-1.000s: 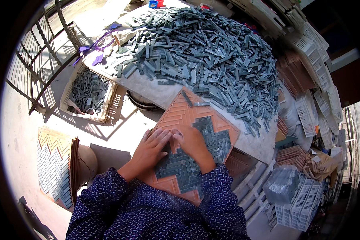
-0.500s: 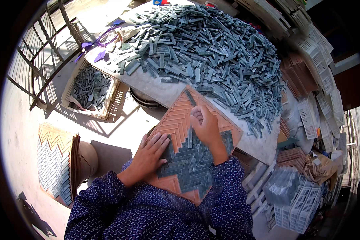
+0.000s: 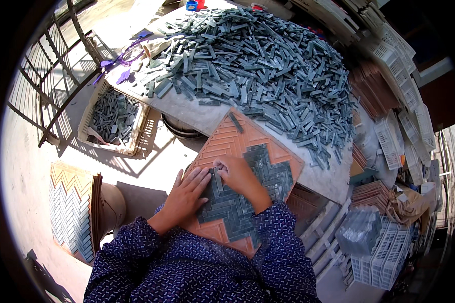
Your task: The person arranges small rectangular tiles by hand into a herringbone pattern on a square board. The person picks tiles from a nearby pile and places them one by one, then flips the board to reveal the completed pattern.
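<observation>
An orange-brown grooved tray (image 3: 217, 230) with a herringbone pattern rests at my lap, one corner against the table edge. Dark grey-green stone strips (image 3: 237, 207) fill much of its middle and right. My left hand (image 3: 188, 193) lies open on the tray's left edge, fingers spread. Over the filled part, close to the left fingertips, my right hand (image 3: 240, 178) is closed, its fingers pinched at a stone strip (image 3: 217, 180). The fingers partly cover that strip. Another loose strip (image 3: 235, 122) lies near the tray's far corner.
A big heap of stone strips (image 3: 268, 65) covers the table (image 3: 187, 113). At left stand a crate of strips (image 3: 114, 118) and a filled herringbone tray (image 3: 71, 212). White crates (image 3: 379, 260) and stacked trays (image 3: 371, 197) are at right.
My right hand has moved left and nearer to me, from the tray's upper middle to beside the left fingertips. Strips its arm and hand had covered now show. My left hand stays put.
</observation>
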A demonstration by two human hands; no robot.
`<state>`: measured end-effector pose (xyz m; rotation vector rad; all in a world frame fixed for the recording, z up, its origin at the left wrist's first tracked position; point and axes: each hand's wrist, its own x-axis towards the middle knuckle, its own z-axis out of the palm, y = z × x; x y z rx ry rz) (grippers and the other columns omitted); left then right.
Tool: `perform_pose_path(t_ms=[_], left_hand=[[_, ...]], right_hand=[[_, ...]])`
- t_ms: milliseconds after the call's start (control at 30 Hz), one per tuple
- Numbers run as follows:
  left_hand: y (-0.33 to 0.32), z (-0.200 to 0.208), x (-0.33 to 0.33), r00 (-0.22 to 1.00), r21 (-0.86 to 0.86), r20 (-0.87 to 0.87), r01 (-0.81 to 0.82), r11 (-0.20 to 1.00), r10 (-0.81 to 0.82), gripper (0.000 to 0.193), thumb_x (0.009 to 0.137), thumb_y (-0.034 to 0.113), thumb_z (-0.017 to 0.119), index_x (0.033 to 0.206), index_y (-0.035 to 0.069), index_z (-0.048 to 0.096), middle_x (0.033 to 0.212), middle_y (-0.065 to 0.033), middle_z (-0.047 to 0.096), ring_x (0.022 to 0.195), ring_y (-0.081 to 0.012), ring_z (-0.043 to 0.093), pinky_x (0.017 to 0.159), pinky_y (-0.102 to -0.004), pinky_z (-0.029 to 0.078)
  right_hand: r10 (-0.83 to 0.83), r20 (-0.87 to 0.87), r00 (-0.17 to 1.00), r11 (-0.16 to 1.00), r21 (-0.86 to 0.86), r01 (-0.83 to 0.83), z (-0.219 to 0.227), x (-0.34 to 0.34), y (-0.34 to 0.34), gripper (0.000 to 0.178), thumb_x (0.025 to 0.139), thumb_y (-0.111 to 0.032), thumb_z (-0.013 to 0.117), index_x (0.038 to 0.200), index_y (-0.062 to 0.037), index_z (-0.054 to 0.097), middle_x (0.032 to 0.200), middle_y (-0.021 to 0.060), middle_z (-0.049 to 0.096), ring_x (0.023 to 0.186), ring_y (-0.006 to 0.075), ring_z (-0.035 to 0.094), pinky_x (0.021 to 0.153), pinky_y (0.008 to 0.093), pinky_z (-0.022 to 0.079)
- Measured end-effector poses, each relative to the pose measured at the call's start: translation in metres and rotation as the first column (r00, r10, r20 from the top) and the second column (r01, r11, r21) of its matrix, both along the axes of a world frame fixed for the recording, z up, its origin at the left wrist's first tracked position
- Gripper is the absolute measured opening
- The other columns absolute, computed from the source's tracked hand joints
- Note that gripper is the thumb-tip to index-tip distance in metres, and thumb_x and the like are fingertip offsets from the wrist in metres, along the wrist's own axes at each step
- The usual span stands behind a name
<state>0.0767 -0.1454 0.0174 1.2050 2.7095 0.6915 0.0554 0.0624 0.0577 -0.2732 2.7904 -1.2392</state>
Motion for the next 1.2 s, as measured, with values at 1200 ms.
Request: perform_pose_path(t_ms=[1200], left_hand=[[0.001,0.006,-0.002,1.0,-0.004,0.017,0.009,1.0,-0.009,0.075,0.078,0.028,0.069,0.143,0.01,0.034,0.149,-0.0062,0.032,0.14,-0.024,0.026,0.114,-0.0503,0.017]], right_hand=[[-0.35,-0.328,0.877,0.883,0.195,0.426,-0.009,-0.076,0.036,0.024,0.076,-0.008,0.067,0.098,-0.0008,0.061,0.09,0.0175,0.064,0.088,0.0347,0.061,0.075,0.0432,0.047]])
